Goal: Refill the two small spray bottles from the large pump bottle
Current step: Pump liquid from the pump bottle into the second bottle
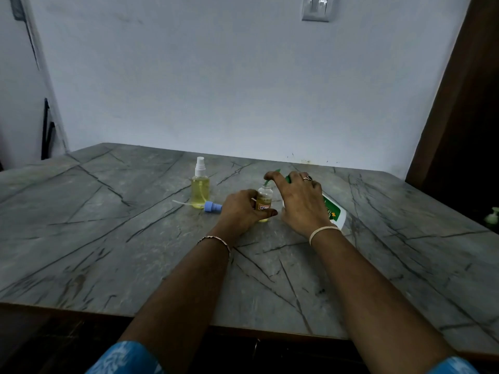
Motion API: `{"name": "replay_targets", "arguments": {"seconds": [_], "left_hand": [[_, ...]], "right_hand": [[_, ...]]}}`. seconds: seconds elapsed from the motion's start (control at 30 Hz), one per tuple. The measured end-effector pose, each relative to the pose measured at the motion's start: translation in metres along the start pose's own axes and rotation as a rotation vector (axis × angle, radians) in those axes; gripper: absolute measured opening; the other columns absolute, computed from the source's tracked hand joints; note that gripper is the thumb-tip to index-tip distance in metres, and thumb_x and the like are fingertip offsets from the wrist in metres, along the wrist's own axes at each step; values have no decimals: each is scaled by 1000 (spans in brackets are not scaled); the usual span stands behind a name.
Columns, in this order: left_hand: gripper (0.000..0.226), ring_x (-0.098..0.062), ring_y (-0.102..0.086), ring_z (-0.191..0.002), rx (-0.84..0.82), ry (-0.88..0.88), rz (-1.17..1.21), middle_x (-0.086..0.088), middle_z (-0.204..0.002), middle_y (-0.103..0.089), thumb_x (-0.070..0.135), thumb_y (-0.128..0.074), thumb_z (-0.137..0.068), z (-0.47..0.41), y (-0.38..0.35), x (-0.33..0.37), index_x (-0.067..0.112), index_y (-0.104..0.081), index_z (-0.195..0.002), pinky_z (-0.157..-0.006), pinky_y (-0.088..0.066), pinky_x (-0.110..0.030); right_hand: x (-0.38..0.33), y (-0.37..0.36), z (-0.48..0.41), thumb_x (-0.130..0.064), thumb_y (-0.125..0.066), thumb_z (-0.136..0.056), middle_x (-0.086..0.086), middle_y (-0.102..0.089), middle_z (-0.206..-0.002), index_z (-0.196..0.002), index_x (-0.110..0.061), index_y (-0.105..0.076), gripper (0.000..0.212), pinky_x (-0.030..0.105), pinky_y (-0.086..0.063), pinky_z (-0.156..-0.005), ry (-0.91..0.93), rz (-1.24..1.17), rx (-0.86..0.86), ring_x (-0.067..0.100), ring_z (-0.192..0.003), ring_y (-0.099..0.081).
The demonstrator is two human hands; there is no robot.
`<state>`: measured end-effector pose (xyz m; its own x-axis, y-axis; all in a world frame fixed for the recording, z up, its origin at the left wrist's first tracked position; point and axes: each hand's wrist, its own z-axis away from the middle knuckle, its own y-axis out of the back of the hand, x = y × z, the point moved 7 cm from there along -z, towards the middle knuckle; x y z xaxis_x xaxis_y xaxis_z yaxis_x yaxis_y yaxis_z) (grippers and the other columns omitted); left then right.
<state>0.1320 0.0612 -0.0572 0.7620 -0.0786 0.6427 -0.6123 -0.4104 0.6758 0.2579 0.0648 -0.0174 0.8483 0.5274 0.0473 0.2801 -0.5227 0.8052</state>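
Green plastic under the fingers [270, 176] of the right hand [299, 201], curled over the head of the large pump bottle [333, 214], index tip out along the green spout [266, 182], presumably to steer and press in one motion. Spout tip held right at the open mouth of the small orange-labelled spray bottle [263, 202], so as to drop the liquid inside rather than onto the table [108, 238]. Left hand [243, 211] wrapped round that small bottle from the side, thumb across the front low down, keeping it upright on the table and braced against a knock from the spout. Yellowish liquid visible low inside; level hard to read behind label and fingers. White body of the pump bottle seeming to lean away to the right behind the wrist — true tilt or lens bend, cannot tell.

Further out, just left of the left hand: blue spray cap [212, 206] lying on its side, dip tube pointing left, parked within reach for screwing back on. Just behind it, second small spray bottle [200, 186] upright, white sprayer fitted, well filled with yellow liquid — likely done, hence set aside. At the far right edge, small green pump dispenser [492, 215], well apart from the work.
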Motion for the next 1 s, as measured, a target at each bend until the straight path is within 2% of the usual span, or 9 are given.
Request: {"name": "replay_targets", "arguments": {"seconds": [0.13,0.27,0.77,0.9,1.0], "left_hand": [[56,-17,-65,-94,6,6,6,-3,-102,-72,49,-78,-69,0,0,-1,16,-66,-112,-88,-51,-33],[56,-16,-65,-94,7,7,-5,-2,-101,-72,50,-77,-69,0,1,0,16,-65,-111,-85,-50,-28],[51,-16,-66,-91,6,2,-15,-2,-98,-73,50,-78,-68,0,0,0,18,-66,-106,-85,-51,-30],[52,-16,-66,-92,10,0,-10,-2,-98,-72,49,-78,-69,0,0,0,17,-67,-108,-85,-51,-30],[56,-16,-65,-93,10,7,-12,-2,-100,-72,51,-77,-68,-1,0,-1,17,-66,-111,-83,-49,-28]], "right_hand": [[3,0,2,-12,-64,-84,11,-50,-121,-144,-40,-24,77,47,-38,-99,21,-1,-1,31,-120,-45],[4,0,5,-14,-64,-86,12,-49,-123,-149,-46,-9,89,47,-37,-100,42,30,-25,31,-122,-44],[1,3,2,-16,-68,-81,10,-51,-126,-139,-34,-30,72,46,-37,-101,3,-14,-11,29,-122,-45],[0,2,2,-17,-68,-82,10,-51,-125,-141,-35,-29,73,46,-38,-100,7,-11,-9,29,-122,-45],[4,1,4,-15,-66,-84,10,-50,-122,-145,-41,-21,80,45,-38,-100,23,3,-18,30,-121,-45]]}}
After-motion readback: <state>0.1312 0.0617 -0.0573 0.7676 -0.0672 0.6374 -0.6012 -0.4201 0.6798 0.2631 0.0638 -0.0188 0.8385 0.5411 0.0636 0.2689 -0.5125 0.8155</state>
